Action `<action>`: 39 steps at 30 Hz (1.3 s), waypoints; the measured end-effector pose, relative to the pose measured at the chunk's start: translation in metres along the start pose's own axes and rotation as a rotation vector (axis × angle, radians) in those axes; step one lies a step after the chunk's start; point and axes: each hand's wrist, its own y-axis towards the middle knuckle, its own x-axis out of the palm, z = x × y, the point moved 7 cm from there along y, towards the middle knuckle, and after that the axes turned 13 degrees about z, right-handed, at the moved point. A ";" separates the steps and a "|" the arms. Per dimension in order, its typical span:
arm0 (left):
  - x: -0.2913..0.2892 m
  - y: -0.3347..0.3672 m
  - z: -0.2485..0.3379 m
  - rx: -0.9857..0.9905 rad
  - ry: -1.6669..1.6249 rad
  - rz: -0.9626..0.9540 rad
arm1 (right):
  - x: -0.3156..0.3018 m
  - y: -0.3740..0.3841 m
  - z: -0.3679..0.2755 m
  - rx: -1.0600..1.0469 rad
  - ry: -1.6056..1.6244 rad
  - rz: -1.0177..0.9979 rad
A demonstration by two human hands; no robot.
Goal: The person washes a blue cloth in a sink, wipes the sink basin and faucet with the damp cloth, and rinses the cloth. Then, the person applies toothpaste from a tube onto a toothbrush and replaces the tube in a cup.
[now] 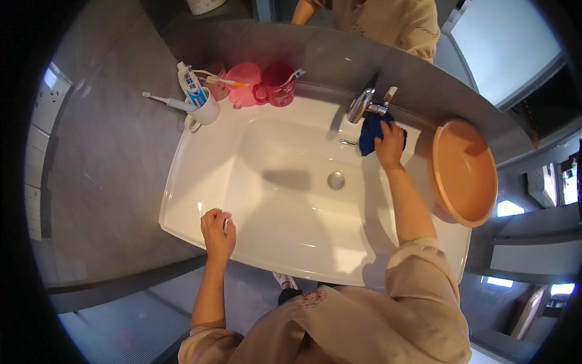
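My right hand (390,145) reaches to the back of a white washbasin (285,233) and presses a dark blue cloth (367,134), its fingers closed over it. The cloth lies on the ledge by the base of a chrome faucet (362,104), and part of it is under my hand. At the basin's front left rim rests my left hand (217,233), fingers bent with a gap by the thumb and nothing seen in it. A round drain stopper (336,180) and a small overflow slot (348,142) show in the bowl.
An orange plastic tub (464,173) stands on the basin's right side. Along the back left are a white mug (205,111) with a toothpaste tube (191,86) and electric toothbrush (170,102), plus a pink cup (244,91) and red cup (280,90). A mirror (388,24) rises behind.
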 end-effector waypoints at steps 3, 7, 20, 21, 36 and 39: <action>0.004 0.002 0.006 0.028 0.014 -0.005 | -0.011 -0.003 -0.007 -0.038 0.106 -0.097; 0.006 0.004 0.006 0.031 0.004 0.001 | -0.001 0.023 -0.002 0.568 0.587 -0.140; 0.002 -0.002 0.006 0.044 0.046 -0.009 | -0.008 0.020 -0.084 0.076 0.259 0.068; 0.000 -0.002 0.004 0.044 0.050 -0.004 | -0.013 0.010 -0.085 0.073 0.264 0.075; -0.001 0.003 0.013 0.093 -0.001 0.051 | -0.027 0.120 -0.059 0.695 0.989 0.153; 0.001 0.001 0.013 0.104 0.019 0.041 | 0.011 0.104 -0.038 0.975 1.162 0.147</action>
